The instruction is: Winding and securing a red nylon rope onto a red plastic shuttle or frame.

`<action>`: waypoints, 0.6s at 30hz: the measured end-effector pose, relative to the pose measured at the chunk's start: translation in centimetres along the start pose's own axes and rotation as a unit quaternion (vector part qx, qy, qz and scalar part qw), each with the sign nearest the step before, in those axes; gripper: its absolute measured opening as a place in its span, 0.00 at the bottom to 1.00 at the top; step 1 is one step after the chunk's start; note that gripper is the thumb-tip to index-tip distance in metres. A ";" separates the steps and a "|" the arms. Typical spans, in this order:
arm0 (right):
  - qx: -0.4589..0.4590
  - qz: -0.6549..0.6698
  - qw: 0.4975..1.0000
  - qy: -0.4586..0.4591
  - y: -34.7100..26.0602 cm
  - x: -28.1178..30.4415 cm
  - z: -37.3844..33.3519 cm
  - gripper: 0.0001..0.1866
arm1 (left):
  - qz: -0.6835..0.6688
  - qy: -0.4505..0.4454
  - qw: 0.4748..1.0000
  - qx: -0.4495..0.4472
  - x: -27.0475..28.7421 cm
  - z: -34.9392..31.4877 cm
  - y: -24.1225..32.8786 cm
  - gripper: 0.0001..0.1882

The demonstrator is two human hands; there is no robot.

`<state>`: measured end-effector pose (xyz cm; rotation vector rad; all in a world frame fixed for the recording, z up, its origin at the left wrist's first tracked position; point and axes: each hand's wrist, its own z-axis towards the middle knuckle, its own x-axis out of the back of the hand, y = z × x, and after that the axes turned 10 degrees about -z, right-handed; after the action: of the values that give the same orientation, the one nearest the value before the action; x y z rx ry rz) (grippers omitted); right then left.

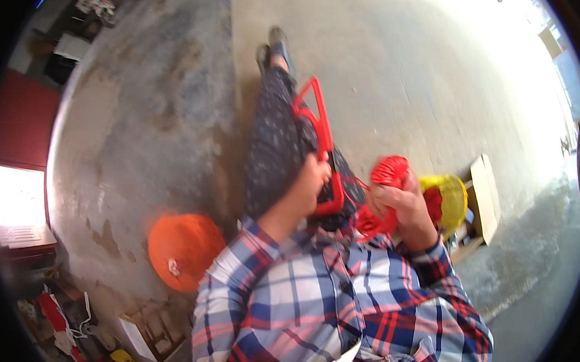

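Observation:
My left hand (315, 175) is closed around the side of a long red frame (324, 135) with open loops at its ends. The frame lies lengthwise over my dark patterned trousers (272, 149). A bundle of red cord (389, 169), wound in ridged turns, is gripped in my right hand (401, 201), to the right of the frame. Thin red strands stretch between the two hands. More loose red cord (371, 223) hangs below my right hand, close to my checked shirt. Whether the cord is fixed to the frame, I cannot tell.
Beside my right forearm stands a yellow basket (456, 199) with red material in it, next to an open box (485, 195). An orange round object (186, 250) is on the floor to my left. Farther lower left are a small wooden frame (155, 332) and assorted clutter.

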<state>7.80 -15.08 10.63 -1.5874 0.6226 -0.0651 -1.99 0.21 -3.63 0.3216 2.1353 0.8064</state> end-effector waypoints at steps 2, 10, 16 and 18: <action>0.026 0.051 0.998 0.027 -0.6 0.3 0.3 0.10 | 0.418 0.100 0.839 -0.334 0.3 0.4 -2.4 0.27; 0.056 -0.208 0.973 -0.078 -1.6 3.1 1.3 0.16 | 0.262 0.045 0.913 -0.308 -3.2 -3.6 4.3 0.07; 0.092 -0.636 0.757 -0.121 7.5 4.3 5.5 0.16 | 0.385 0.072 0.917 -0.072 0.8 -3.2 1.8 0.21; 0.023 -0.569 0.817 -0.089 7.8 2.5 6.0 0.17 | 0.394 0.075 0.907 -0.129 0.9 -2.9 0.8 0.18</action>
<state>9.61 -10.57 1.68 -1.6881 -0.5501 -0.8047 -4.82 -0.02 -2.26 1.0433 1.9797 1.5939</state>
